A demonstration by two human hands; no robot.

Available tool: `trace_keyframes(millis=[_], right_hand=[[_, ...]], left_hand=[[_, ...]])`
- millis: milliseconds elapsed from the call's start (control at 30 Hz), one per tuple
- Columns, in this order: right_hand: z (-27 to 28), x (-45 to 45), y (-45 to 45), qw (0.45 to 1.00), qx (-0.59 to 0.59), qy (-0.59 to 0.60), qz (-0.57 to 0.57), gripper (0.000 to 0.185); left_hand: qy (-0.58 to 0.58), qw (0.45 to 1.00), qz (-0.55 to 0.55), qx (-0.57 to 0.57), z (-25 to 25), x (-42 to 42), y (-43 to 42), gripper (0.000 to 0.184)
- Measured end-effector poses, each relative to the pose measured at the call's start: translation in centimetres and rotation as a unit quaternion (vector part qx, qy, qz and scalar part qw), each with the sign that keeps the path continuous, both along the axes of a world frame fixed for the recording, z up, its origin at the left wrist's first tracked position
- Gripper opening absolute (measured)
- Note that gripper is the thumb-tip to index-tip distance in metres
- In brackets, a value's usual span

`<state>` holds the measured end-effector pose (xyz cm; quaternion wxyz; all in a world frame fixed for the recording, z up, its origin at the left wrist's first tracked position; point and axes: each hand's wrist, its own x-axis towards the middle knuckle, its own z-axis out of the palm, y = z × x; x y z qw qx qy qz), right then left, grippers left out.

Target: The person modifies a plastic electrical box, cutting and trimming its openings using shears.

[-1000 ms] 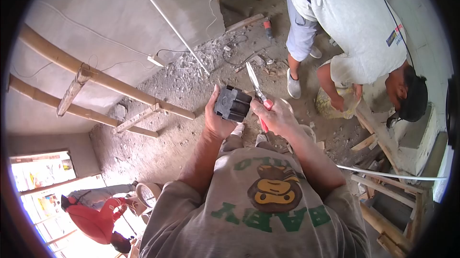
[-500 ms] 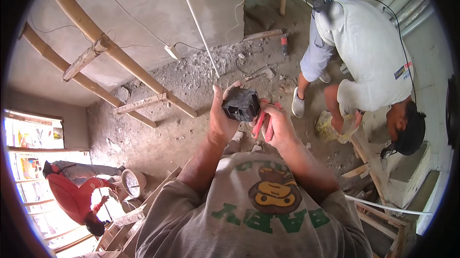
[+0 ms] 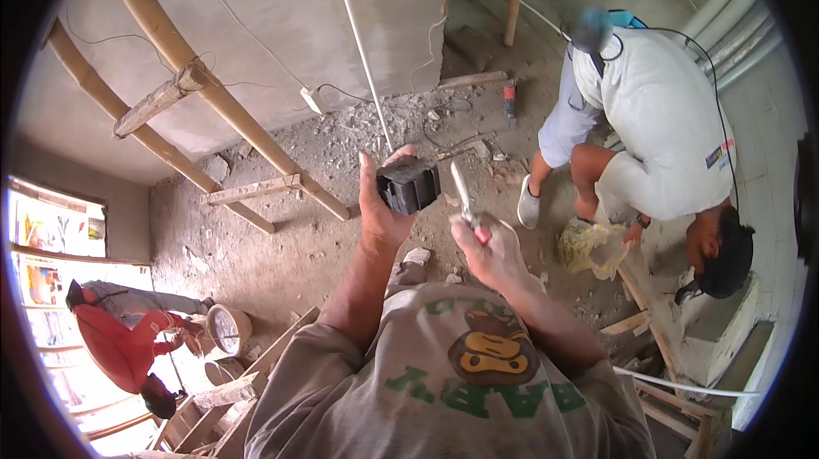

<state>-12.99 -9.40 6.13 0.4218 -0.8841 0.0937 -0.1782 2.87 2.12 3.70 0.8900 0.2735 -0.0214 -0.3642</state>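
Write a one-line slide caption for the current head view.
Left hand holding a black plastic box, right hand gripping red-handled metal pliers, above a rubble-strewn floor.

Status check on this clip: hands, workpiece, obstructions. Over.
Left hand holding black box. Right hand gripping red-handled pliers, jaws apart from box. Nothing seen between them; co-worker in white bent over off to the right.

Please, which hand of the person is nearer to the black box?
Left. The left hand is holding the black box; the right hand is just to its right, not touching it, and grips the pliers.
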Motion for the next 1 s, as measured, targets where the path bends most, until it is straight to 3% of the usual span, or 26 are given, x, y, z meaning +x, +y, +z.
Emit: trace_keyframes(millis=[33,67,167,367,567,667,767,867,967,1000], right_hand=[[-0.9,-0.3,0.2,0.978,-0.182,-0.098,0.021,0.030],[-1.1,-1.2,0.4,1.000,0.015,-0.001,-0.002,0.031],[1.9,-1.6,1.2,0.994,0.039,0.103,-0.009,0.031],[0.9,-2.0,1.0,0.983,0.030,0.175,0.043,0.029],[1.3,-1.4,0.8,0.963,0.085,0.255,0.016,0.031],[0.1,-1.2,0.2,0.977,-0.011,0.201,0.071,0.033],[0.3,-1.3,-0.2,0.959,0.010,0.283,0.026,0.035],[0.5,-0.7,-0.6,0.947,0.045,0.316,0.029,0.036],[1.0,0.1,-0.7,0.905,0.246,0.348,0.005,0.035],[1.6,0.4,-0.8,0.899,0.231,0.371,0.017,0.033]], left_hand=[[0.009,1.000,-0.011,0.005,-0.1,0.5,0.0,0.074],[0.022,0.999,-0.024,0.013,-0.6,0.7,0.2,0.075],[0.044,0.998,-0.046,0.015,-1.2,1.0,0.4,0.076],[0.051,0.995,-0.047,0.066,-1.3,1.2,0.7,0.078],[0.021,0.988,-0.067,0.134,-1.4,1.5,1.1,0.074],[0.012,0.986,-0.081,0.147,-1.2,1.8,1.5,0.070],[0.011,0.983,-0.094,0.157,-1.5,2.4,1.8,0.069],[0.006,0.980,-0.107,0.168,-1.0,2.4,1.7,0.069],[-0.017,0.973,-0.101,0.206,-0.8,2.9,1.5,0.069],[-0.024,0.969,-0.099,0.224,-1.1,3.1,1.5,0.069]])
